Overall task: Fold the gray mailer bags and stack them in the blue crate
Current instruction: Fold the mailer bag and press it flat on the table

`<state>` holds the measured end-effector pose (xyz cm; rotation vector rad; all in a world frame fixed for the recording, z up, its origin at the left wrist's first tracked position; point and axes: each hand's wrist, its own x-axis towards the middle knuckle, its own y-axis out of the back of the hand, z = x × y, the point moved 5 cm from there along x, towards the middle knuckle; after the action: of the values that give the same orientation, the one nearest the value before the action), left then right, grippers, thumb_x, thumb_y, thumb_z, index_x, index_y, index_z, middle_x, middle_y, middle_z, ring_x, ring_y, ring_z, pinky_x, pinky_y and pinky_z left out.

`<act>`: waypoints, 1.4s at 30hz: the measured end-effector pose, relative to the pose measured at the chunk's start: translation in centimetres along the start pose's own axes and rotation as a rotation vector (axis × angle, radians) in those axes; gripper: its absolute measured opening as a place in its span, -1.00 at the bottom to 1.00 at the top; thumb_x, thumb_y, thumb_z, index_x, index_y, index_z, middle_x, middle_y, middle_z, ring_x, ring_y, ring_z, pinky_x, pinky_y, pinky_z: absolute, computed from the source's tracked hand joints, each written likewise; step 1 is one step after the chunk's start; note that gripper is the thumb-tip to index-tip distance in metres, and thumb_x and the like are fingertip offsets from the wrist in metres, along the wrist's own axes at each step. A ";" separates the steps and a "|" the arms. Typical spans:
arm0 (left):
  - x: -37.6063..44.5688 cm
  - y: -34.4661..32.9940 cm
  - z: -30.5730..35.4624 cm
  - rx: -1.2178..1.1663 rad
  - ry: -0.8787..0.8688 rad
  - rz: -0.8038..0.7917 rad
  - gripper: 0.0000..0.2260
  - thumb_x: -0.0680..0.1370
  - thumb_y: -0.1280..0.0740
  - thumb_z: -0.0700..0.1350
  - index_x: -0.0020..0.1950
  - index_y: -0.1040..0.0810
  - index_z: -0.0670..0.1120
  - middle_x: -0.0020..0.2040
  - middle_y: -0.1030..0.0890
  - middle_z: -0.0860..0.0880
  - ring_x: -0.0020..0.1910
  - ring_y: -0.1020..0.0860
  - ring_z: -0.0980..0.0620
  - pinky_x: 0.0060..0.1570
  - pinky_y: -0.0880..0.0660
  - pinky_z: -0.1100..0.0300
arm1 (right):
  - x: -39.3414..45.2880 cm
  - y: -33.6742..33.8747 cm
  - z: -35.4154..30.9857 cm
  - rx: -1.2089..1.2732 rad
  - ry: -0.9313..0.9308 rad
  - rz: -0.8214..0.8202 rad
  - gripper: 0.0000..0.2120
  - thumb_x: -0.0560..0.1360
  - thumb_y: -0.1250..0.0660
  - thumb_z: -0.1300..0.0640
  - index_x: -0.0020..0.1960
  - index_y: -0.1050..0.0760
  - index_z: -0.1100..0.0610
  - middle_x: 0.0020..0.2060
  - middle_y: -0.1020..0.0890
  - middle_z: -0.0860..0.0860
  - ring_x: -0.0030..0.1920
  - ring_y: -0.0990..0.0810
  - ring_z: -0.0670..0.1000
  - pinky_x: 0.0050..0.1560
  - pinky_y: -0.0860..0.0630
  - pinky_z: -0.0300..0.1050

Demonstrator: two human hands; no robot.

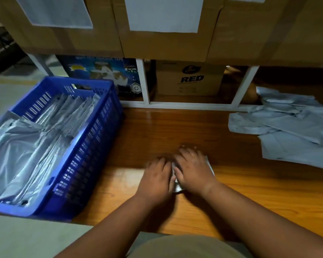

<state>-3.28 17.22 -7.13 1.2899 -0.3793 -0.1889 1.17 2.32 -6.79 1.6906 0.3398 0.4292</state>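
Pressing folded mailer bag (175,180), hands (175,172) touching

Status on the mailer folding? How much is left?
Done: many folded gray mailer bags fill the blue slatted plastic crate. In hand: left hand and right hand press one small folded bag on the wooden board. Left: a loose pile of unfolded mailers at right.

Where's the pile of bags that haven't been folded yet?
The unfolded gray bags lie on the wooden floor at far right, across from the blue crate.
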 end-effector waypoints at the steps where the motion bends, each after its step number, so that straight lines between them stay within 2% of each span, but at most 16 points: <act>1: 0.1 -0.9 0.6 -0.007 -0.016 -0.034 -0.51 0.67 -0.21 0.15 0.51 -0.44 -0.10 0.44 -0.48 -0.16 0.42 -0.44 -0.17 0.43 -0.39 -0.10 | -0.1 -0.7 1.0 -0.020 -0.016 -0.096 -0.45 0.60 -0.14 -0.24 0.49 -0.48 -0.02 0.57 -0.42 0.07 0.60 -0.31 0.15 0.58 -0.23 0.29; 3: 0.3 -2.7 1.3 0.000 -0.028 -0.130 -0.40 0.69 -0.12 0.21 0.65 -0.29 -0.10 0.60 -0.34 -0.16 0.59 -0.28 -0.18 0.56 -0.24 -0.13 | -1.1 -1.9 2.7 -0.026 -0.039 -0.226 -0.34 0.63 -0.05 -0.32 0.63 -0.32 -0.04 0.69 -0.22 0.06 0.70 -0.11 0.12 0.65 -0.06 0.28; 4: 0.3 -3.5 1.4 0.018 -0.033 -0.167 -0.37 0.70 -0.08 0.23 0.69 -0.21 -0.09 0.66 -0.26 -0.15 0.64 -0.21 -0.16 0.60 -0.17 -0.15 | -1.7 -2.1 3.1 -0.020 -0.050 -0.242 -0.32 0.64 -0.02 -0.34 0.65 -0.28 -0.04 0.70 -0.18 0.06 0.70 -0.09 0.12 0.66 -0.05 0.26; 6: -0.1 -4.3 1.7 0.050 -0.068 -0.194 -0.36 0.72 -0.03 0.23 0.73 -0.12 -0.08 0.71 -0.17 -0.12 0.69 -0.11 -0.15 0.63 -0.10 -0.18 | -3.1 -2.0 3.3 -0.026 -0.065 -0.188 -0.33 0.66 -0.02 -0.35 0.66 -0.28 -0.04 0.69 -0.24 0.07 0.69 -0.15 0.13 0.65 -0.11 0.25; 9: -0.4 -4.3 1.9 0.070 -0.121 -0.197 -0.37 0.73 -0.05 0.22 0.72 -0.16 -0.09 0.71 -0.19 -0.13 0.70 -0.12 -0.15 0.62 -0.14 -0.23 | -4.3 -2.0 2.9 -0.024 -0.092 -0.159 -0.33 0.67 0.00 -0.35 0.68 -0.20 -0.06 0.68 -0.23 0.07 0.69 -0.14 0.13 0.64 -0.07 0.30; 13: 0.5 -3.9 2.8 0.098 -0.125 -0.205 -0.36 0.66 -0.17 0.16 0.67 -0.29 -0.13 0.66 -0.30 -0.17 0.66 -0.22 -0.19 0.56 -0.24 -0.32 | -5.0 -2.5 3.2 -0.020 -0.109 -0.202 -0.28 0.67 0.06 -0.33 0.73 -0.10 0.00 0.71 -0.13 0.11 0.71 -0.05 0.14 0.65 0.05 0.34; 17: 1.6 -4.2 4.6 0.082 -0.143 -0.208 -0.31 0.63 -0.16 0.14 0.70 -0.21 -0.17 0.69 -0.22 -0.18 0.69 -0.14 -0.19 0.62 -0.11 -0.27 | -5.3 -2.9 3.4 0.011 -0.099 -0.232 -0.25 0.63 0.11 -0.23 0.76 0.10 0.04 0.74 0.04 0.08 0.73 0.14 0.09 0.68 0.15 0.28; 23: 1.6 -4.5 5.8 0.183 -0.099 -0.236 -0.24 0.60 -0.17 0.15 0.71 -0.14 -0.23 0.69 -0.17 -0.27 0.70 -0.07 -0.27 0.61 -0.04 -0.30 | -5.2 -3.5 3.5 0.019 -0.087 -0.220 -0.24 0.65 0.08 -0.25 0.74 0.19 0.02 0.74 0.07 0.08 0.72 0.18 0.11 0.68 0.15 0.26; 29: 1.3 -4.7 6.5 0.245 -0.002 -0.236 -0.28 0.63 -0.13 0.13 0.69 -0.15 -0.26 0.67 -0.20 -0.33 0.67 -0.12 -0.35 0.61 -0.02 -0.31 | -4.9 -3.9 3.7 -0.001 -0.046 -0.223 -0.23 0.63 0.14 -0.25 0.75 0.09 0.08 0.73 0.02 0.15 0.72 0.15 0.17 0.67 0.14 0.29; 36: 1.4 -5.5 5.9 0.235 -0.031 -0.249 -0.25 0.61 -0.18 0.12 0.69 -0.14 -0.29 0.67 -0.18 -0.35 0.68 -0.10 -0.33 0.60 -0.06 -0.30 | -4.8 -4.3 4.0 0.004 -0.032 -0.189 -0.23 0.65 0.02 -0.26 0.75 -0.02 0.11 0.72 -0.07 0.19 0.72 0.05 0.22 0.66 0.06 0.32; 42: 1.3 -5.5 5.8 0.207 -0.043 -0.232 -0.27 0.63 -0.13 0.10 0.71 -0.08 -0.27 0.70 -0.12 -0.31 0.71 -0.03 -0.28 0.63 -0.04 -0.27 | -4.8 -4.6 4.0 -0.014 -0.023 -0.194 -0.22 0.67 0.05 -0.29 0.75 0.06 0.11 0.73 0.01 0.18 0.72 0.13 0.21 0.66 0.13 0.32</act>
<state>-3.88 10.08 -10.91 1.5361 -0.2904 -0.3821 -1.15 -2.61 -12.25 1.6302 0.4781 0.2677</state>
